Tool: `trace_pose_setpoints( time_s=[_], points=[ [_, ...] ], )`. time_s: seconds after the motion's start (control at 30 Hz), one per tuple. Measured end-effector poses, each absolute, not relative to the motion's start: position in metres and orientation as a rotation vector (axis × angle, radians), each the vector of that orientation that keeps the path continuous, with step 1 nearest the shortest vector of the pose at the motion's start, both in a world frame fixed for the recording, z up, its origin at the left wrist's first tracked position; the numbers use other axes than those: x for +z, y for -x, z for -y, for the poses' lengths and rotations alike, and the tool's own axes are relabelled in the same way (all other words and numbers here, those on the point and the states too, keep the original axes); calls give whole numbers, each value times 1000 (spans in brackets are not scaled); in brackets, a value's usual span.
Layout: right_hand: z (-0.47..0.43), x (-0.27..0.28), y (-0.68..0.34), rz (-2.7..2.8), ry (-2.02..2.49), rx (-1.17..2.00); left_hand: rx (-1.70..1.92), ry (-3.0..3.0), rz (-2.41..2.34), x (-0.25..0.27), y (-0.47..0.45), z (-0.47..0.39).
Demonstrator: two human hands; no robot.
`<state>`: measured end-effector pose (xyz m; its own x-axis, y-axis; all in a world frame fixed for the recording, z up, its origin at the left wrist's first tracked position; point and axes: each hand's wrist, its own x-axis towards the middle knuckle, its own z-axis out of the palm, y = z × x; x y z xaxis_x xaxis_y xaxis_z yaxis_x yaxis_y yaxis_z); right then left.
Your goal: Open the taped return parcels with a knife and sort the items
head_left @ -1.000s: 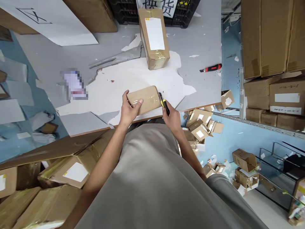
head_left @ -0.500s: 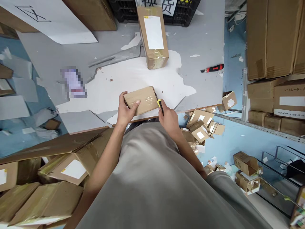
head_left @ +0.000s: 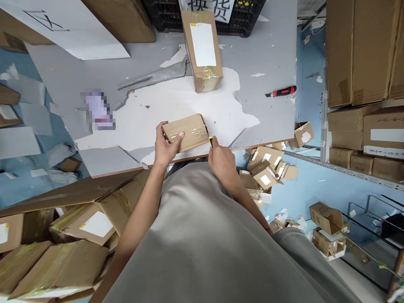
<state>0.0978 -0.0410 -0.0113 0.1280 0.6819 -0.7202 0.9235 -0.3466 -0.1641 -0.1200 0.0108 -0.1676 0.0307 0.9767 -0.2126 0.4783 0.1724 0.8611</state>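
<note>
Since the earliest frame, the right hand (head_left: 223, 162) has drawn the cutter (head_left: 211, 141) down along the right end of the box (head_left: 186, 131), from near its far corner to its near one; the box has slid slightly left with the left hand (head_left: 167, 147).

The step in hand looks like slitting the box's right end. Its near corner seems the last stretch, so the next move likely calls for a steady left grip and a short, shallow stroke, as the contents could be nicked. The left fingers grasp the box's left end, thumb on top, well away from the cutter. The right fingers are clenched around the cutter, of which only a yellow part shows clearly; the blade is too small to make out.

The box is between the hands at the near edge of the bench (head_left: 268, 122); whether it rests there I cannot tell. Clear tape crosses its top, and its contents are hidden.

Beyond it, a taped parcel (head_left: 202, 52) with a white label is just before a black crate (head_left: 248, 25), where something yellow shows. At lower left, a large carton (head_left: 94, 185) holds several taped packages (head_left: 59, 265). Opened cartons (head_left: 265, 174) lie heaped at the right, past the bench.
</note>
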Motion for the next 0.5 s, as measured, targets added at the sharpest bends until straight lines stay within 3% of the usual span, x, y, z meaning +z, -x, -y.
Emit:
trace_pose_setpoints(
  time_s=[0.5],
  points=[
    [32, -39, -103, -1680, -2243, -1036, 731, -1432, -1551, -170, 120, -10]
  ],
)
